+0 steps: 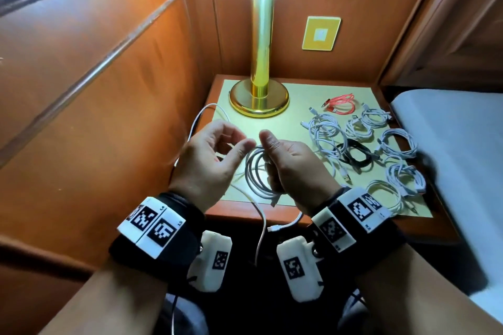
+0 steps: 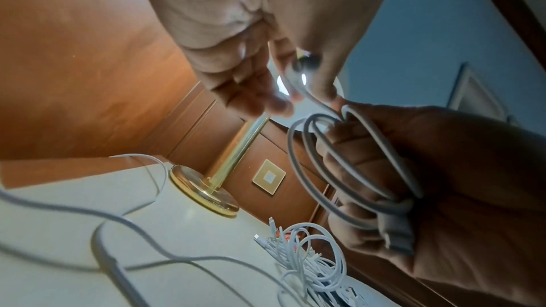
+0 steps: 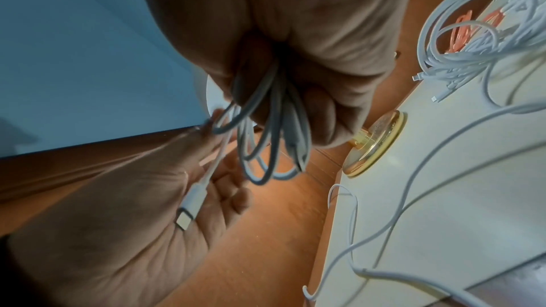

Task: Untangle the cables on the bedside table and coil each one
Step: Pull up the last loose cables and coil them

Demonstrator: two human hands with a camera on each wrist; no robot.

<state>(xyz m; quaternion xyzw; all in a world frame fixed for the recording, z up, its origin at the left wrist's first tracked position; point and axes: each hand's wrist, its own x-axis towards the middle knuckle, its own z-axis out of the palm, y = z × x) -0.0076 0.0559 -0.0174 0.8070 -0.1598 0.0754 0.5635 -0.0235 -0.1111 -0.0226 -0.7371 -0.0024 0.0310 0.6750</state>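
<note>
Loose white cable [image 1: 261, 228]: nearest item; it trails off the front edge of the bedside table [image 1: 245, 216] toward the person, uncoiled.
Right hand [image 1: 292, 166]: fingers curled round a grey-white cable coil [image 1: 255, 171], held above the front of the table; a plug hangs from the bottom of the bundle.
Left hand [image 1: 215, 156]: thumb and forefinger pinch the free tail of the same cable just beside the coil; its plug [image 3: 187, 215] lies across the palm, the other fingers loosely bent.
Step in hand: judged as the last turn of 1 coil, with only a short tail left.
Next move: calls for laying or tucking the tail onto the loops without loosening the right hand's grip.
Finished coils [image 1: 400, 141]: several white coils, 1 black coil [image 1: 355, 155] and 1 red coil [image 1: 340, 103] lie on the table's right half.
Brass lamp [image 1: 260, 100]: stands at the back, lit.
</note>
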